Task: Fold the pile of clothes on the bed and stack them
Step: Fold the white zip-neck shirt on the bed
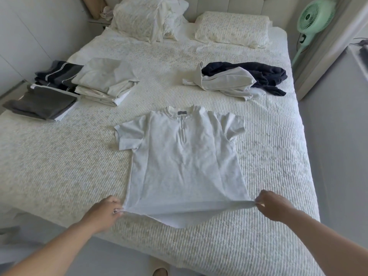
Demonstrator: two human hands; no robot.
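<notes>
- Fingers [117, 211] of my left hand [105, 212] pinch one hem corner; my right hand [272, 206] pinches the other, stretching the white shirt [185, 162] flat for folding.
- It lies face-up on the bed [59, 176].
- Folded stacks [79, 84] sit far-left, the unfolded pile [239, 80] far-right, keeping the middle free.

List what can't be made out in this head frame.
- Unfolded pile: how many garments cannot be counted; the layers cover each other.
- Folded stacks: lower items hidden under top ones.
- Shirt neck label: too small to read.
- Left hand and right hand: fingertips hidden behind the hem they pinch.
- Fan: base hidden by the bed.
</notes>
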